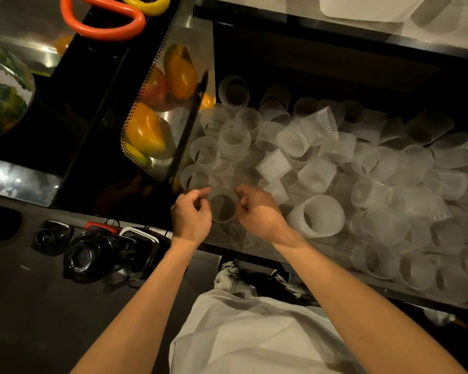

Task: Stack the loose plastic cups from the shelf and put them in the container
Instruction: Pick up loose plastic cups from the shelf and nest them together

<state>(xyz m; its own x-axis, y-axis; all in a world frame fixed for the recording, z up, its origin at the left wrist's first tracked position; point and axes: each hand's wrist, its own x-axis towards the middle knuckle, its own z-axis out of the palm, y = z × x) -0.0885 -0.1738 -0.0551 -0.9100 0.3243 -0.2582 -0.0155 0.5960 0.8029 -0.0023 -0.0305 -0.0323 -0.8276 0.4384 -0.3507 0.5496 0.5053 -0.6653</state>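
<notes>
Several frosted ribbed plastic cups (pixel 319 220) lie loose in a heap across the dark shelf (pixel 254 248), some upright and some on their sides. At the shelf's front left, one clear cup (pixel 224 209) sits between my two hands. My left hand (pixel 191 215) curls against its left side and my right hand (pixel 257 211) against its right side, with fingers of both on its rim. A white container (pixel 362 9) stands on the surface above the shelf, at the top right, partly cut off by the frame.
A perforated metal basket (pixel 135 109) with orange and yellow fruit stands left of the cups. Orange and yellow loops (pixel 106 25) lie at the top left. Black lids and blender parts (pixel 87 255) sit low on the left. My shoes (pixel 227 273) show below the shelf edge.
</notes>
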